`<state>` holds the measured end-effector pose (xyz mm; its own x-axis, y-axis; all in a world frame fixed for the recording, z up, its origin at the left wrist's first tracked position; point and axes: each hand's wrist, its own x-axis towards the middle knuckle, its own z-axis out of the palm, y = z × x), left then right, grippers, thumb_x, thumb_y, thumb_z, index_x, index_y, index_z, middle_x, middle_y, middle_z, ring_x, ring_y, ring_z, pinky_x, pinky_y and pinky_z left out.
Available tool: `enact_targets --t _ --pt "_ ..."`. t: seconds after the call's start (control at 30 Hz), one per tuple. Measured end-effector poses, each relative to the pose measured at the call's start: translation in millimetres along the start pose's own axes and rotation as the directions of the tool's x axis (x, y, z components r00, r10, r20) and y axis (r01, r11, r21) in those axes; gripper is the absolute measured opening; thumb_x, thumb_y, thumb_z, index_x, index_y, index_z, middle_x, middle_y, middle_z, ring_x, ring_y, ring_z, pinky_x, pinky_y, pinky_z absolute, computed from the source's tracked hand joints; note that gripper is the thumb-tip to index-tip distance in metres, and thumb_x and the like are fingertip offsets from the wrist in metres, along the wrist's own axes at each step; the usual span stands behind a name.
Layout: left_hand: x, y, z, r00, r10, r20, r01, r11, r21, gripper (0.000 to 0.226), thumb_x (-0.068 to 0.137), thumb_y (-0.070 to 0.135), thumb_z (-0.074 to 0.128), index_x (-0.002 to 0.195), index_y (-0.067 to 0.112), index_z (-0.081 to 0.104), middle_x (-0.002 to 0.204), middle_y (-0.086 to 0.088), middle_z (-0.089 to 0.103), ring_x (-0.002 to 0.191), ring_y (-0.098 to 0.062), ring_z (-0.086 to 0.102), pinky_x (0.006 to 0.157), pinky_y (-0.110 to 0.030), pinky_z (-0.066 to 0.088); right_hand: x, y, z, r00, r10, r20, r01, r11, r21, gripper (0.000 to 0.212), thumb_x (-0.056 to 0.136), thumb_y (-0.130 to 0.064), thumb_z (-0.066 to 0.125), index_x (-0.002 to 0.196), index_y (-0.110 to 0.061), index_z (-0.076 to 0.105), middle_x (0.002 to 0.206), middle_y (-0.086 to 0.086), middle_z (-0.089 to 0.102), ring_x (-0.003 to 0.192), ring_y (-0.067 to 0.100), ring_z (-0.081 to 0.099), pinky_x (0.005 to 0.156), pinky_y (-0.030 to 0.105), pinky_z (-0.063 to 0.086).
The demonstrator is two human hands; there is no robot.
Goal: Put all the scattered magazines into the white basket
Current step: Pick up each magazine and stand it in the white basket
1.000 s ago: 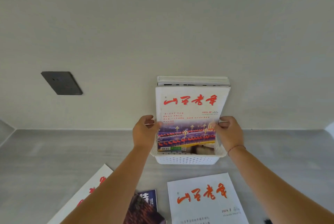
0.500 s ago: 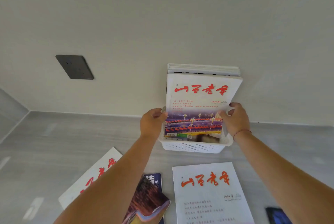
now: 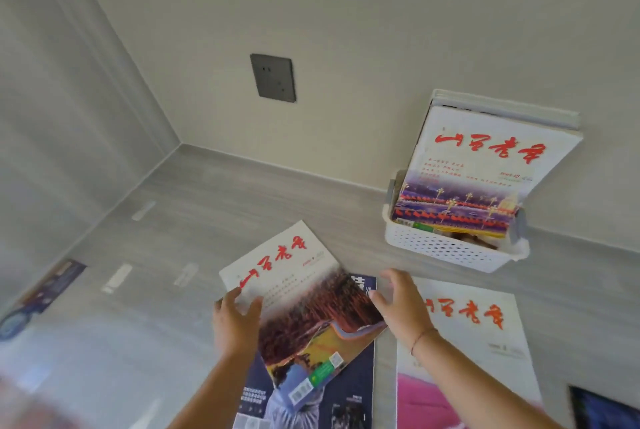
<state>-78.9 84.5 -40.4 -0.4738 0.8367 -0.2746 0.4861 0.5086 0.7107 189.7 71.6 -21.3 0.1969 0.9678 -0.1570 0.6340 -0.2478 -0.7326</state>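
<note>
Several magazines already stand in the white basket [image 3: 446, 248] at two o'clock. My left hand [image 3: 235, 321] pinches the tilted magazine [image 3: 304, 307]; my right hand [image 3: 401, 307] hovers, fingers spread. Risk: the dark magazine [image 3: 353, 383] beneath may drag along.

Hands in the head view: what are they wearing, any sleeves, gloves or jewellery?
Both forearms are bare, with no sleeves in view. The left hand has no glove, ring or band that I can see. The right hand is also ungloved; a thin reddish string bracelet circles its wrist. No watch shows.
</note>
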Motion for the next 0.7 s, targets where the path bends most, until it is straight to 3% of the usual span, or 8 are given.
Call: enact_targets --t 0.1,0.3,0.47,0.6,0.7 --pt "-6 -16 -11 0.993 -0.119 0.014 0.12 0.982 -0.149 0.054 0.083 0.022 0.068 0.13 0.004 0.048 0.128 -0.022 0.056 0.111 -0.034 0.058 0.094 -0.041 0.046 -2 -11 20 0.993 -0.004 0.116 0.009 0.999 -0.04 0.04 0.084 -0.023 0.062 0.122 -0.015 0.052 0.123 0.006 0.055 0.118 0.022 0.051 0.099 0.03 0.04" --pt "-12 -21 -21 0.963 -0.234 0.131 0.267 0.875 -0.403 0.054 0.084 0.018 0.068 0.131 0.002 0.046 0.128 -0.018 0.058 0.114 -0.033 0.057 0.102 -0.046 0.044 -8 -26 40 0.99 0.016 0.141 0.008 0.986 -0.167 0.046 0.084 -0.028 0.062 0.127 -0.021 0.05 0.132 0.001 0.055 0.124 0.021 0.05 0.103 0.04 0.041" --pt "-8 -25 -26 0.912 -0.324 0.252 0.41 0.703 -0.581 0.049 0.085 0.011 0.065 0.129 0.0 0.046 0.125 -0.021 0.058 0.11 -0.035 0.059 0.097 -0.047 0.048 -20 -23 49 0.987 0.026 0.156 -0.009 0.994 -0.11 0.048 0.081 -0.025 0.067 0.126 -0.016 0.051 0.127 0.006 0.056 0.118 0.024 0.053 0.1 0.04 0.044" --pt "-17 -23 -21 0.914 -0.23 0.335 0.386 0.749 -0.539 0.026 0.088 0.005 0.058 0.114 0.001 0.06 0.112 -0.02 0.066 0.102 -0.036 0.063 0.093 -0.052 0.05 -28 -21 52 0.979 0.062 0.194 -0.058 0.998 -0.027 0.051 0.08 -0.026 0.068 0.126 -0.017 0.048 0.12 0.006 0.056 0.108 0.021 0.056 0.09 0.032 0.045" --pt "-20 -20 -22 0.927 -0.126 0.353 0.323 0.747 -0.582 0.022 0.088 0.002 0.057 0.11 0.003 0.062 0.107 -0.019 0.068 0.1 -0.038 0.064 0.089 -0.052 0.052 -25 -22 49 0.969 0.12 0.217 -0.139 0.988 0.073 0.057 0.08 -0.027 0.069 0.13 -0.016 0.043 0.117 0.005 0.053 0.106 0.022 0.055 0.095 0.039 0.046"
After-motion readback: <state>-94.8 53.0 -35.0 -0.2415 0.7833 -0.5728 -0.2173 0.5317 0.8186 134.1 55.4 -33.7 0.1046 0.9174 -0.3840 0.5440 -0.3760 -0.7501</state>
